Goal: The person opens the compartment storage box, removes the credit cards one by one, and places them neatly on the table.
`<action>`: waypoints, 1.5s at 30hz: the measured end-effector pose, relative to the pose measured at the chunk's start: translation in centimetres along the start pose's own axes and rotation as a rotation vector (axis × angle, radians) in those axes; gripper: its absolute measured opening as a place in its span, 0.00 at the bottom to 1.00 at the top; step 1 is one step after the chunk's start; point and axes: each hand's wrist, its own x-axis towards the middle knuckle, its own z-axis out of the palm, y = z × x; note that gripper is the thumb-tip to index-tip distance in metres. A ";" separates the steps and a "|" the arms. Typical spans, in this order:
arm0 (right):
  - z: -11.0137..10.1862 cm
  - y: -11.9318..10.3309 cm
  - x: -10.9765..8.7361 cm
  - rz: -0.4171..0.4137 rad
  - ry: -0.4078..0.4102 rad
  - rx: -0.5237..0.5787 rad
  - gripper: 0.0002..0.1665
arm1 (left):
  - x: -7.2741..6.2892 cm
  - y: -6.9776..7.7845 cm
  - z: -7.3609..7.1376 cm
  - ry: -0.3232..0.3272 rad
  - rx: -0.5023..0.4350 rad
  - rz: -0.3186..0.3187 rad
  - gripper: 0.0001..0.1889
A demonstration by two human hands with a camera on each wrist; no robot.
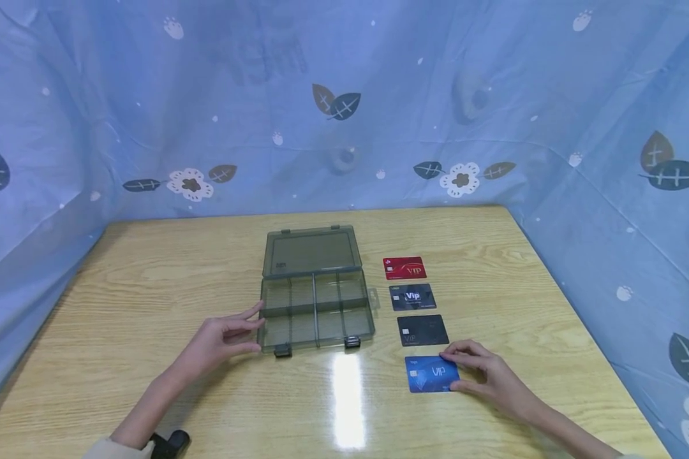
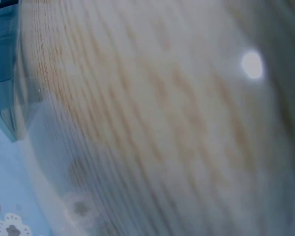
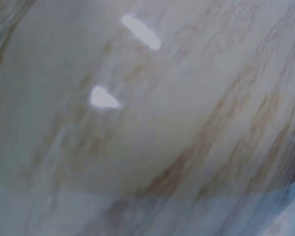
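A translucent grey compartment box lies on the table with its lid folded back. Its divided sections show no contents. Against the box's left side rest the fingertips of my left hand, fingers fairly straight. To the right of the box, four cards form a column: a red VIP card, a dark blue Vip card, a black VIP card and a blue VIP card. My right hand holds the blue card's right end between thumb and fingers; the card lies flat on the table.
The wooden table is bounded by a blue patterned cloth at the back and sides. A black strap shows at my left wrist. The wrist views show mostly blurred tabletop, with part of the box at the left wrist view's edge.
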 end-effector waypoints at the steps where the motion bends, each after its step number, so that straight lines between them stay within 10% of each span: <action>1: 0.0 0.0 0.0 -0.001 -0.001 0.001 0.25 | 0.0 0.0 0.0 -0.001 0.002 -0.001 0.23; 45: -0.3 0.7 0.4 0.043 -0.018 0.156 0.32 | -0.1 -0.3 -0.2 0.005 0.035 0.017 0.23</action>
